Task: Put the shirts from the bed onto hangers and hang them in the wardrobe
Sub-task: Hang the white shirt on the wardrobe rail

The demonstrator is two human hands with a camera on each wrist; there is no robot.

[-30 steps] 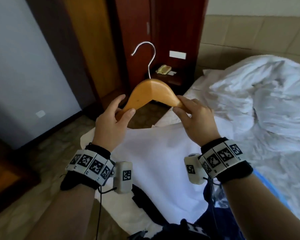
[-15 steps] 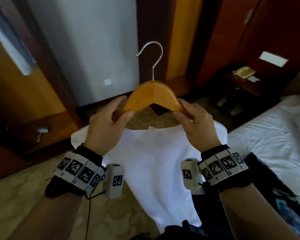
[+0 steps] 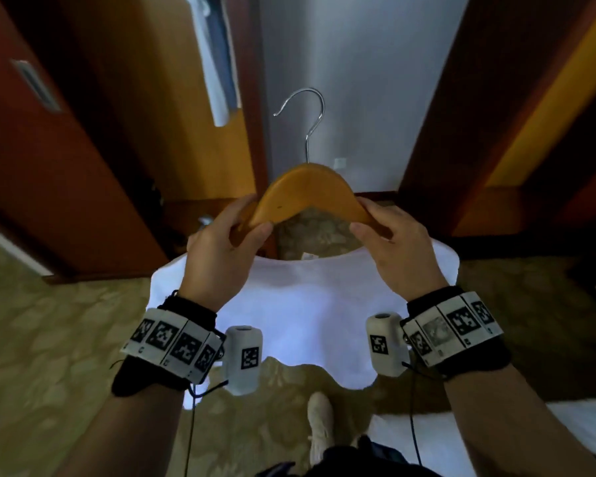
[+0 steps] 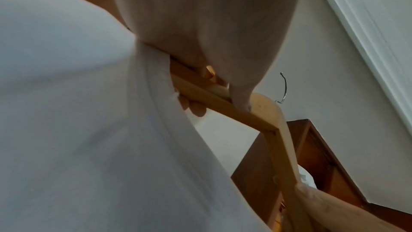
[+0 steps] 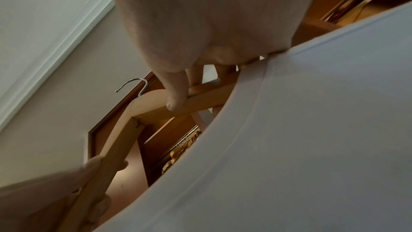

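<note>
both hands (image 3: 221, 249) (image 3: 398, 249) grip the shirt-draped wooden hanger (image 3: 310, 191).

**Person turns from bed to wardrobe side**

The bed, in view a second ago to the right of the wooden hanger (image 3: 308, 194), is gone from the head view. The nightstand with the telephone is gone too. Behind the hanger now stands a pale wall panel (image 3: 358, 80) between brown wardrobe panels (image 3: 49, 166). The white shirt (image 3: 307, 304) now hangs over patterned floor (image 3: 49, 339), clear of the bed.

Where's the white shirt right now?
Head view, centre: the white shirt hangs from the wooden hanger, held up between the left hand and right hand, above the floor.
</note>
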